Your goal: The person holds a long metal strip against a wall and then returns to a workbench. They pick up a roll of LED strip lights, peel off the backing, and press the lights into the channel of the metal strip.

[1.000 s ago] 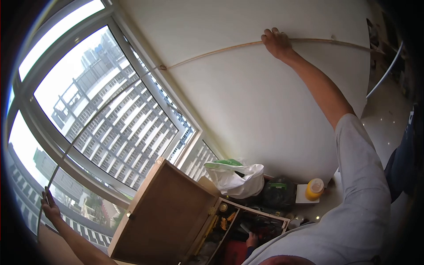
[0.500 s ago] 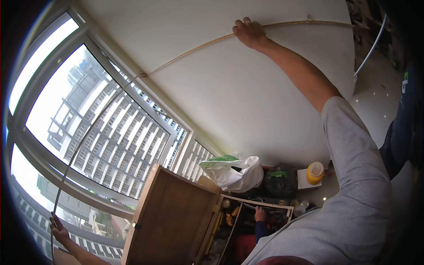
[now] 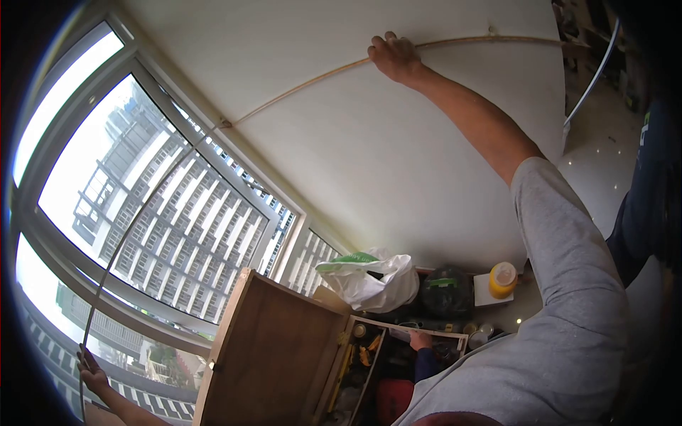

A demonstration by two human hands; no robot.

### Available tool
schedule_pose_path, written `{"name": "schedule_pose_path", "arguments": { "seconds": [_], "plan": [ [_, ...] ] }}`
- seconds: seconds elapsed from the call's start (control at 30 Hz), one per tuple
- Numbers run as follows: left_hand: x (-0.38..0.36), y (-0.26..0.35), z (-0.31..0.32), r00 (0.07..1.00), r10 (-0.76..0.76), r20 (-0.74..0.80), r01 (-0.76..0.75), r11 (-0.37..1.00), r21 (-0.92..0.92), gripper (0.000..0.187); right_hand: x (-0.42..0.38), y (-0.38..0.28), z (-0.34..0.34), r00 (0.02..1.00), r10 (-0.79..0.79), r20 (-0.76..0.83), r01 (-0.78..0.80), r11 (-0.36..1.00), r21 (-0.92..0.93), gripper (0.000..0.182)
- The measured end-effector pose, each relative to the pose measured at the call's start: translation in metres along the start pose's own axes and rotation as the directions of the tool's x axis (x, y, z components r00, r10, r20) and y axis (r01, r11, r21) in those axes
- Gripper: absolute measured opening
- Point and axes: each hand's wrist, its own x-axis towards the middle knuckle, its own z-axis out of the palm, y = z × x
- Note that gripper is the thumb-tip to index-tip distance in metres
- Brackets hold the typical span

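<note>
A long thin rod (image 3: 305, 88), brownish along the wall and darker across the window, runs between my two hands. My right hand (image 3: 395, 57) is closed around it high on the white wall, palm towards the wall. At the lower left, in front of the window glass, my left hand (image 3: 92, 370) grips the rod's other stretch, with its fingers partly hidden. A small knot or fitting (image 3: 226, 123) sits on the rod near the window frame. Another small fitting (image 3: 490, 30) shows above the rod, right of my right hand.
Below stands an open wooden toolbox (image 3: 371, 321), its lid (image 3: 277, 348) raised. A co-worker's hand (image 3: 420, 339) in a dark blue sleeve reaches into it. Behind are a white plastic bag (image 3: 376, 287), a black bag (image 3: 446, 295) and a yellow bottle (image 3: 502, 281). Another person's dark clothing (image 3: 636, 206) shows at right.
The view has shifted slightly. Both my hands stay on the rod. The co-worker's hand in the toolbox has turned and moved a little.
</note>
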Motion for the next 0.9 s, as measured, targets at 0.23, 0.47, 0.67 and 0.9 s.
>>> {"name": "schedule_pose_path", "arguments": {
  "seconds": [0.23, 0.47, 0.67, 0.9],
  "plan": [
    [-0.014, 0.001, 0.018, 1.0, -0.001, -0.029, 0.002, 1.0, 0.017, 0.056, 0.0, 0.002, 0.002, 1.0, -0.012, 0.0, 0.012, 1.0, 0.005, 0.007],
    [0.025, -0.012, -0.026, 0.996, 0.085, 0.013, -0.086, 0.98, 0.18, 0.055, 0.0, 0.003, 0.002, 1.0, -0.018, 0.004, 0.018, 1.0, -0.008, 0.008],
    [0.018, -0.012, -0.019, 0.995, 0.093, -0.045, -0.086, 0.988, 0.13, 0.054, -0.001, 0.002, 0.002, 1.0, -0.02, 0.001, 0.02, 1.0, -0.001, 0.008],
    [0.042, -0.018, -0.051, 0.991, 0.129, 0.024, -0.131, 0.969, 0.21, 0.061, -0.001, 0.003, 0.0, 1.0, -0.024, -0.001, 0.024, 1.0, -0.006, 0.008]
  ]
}}
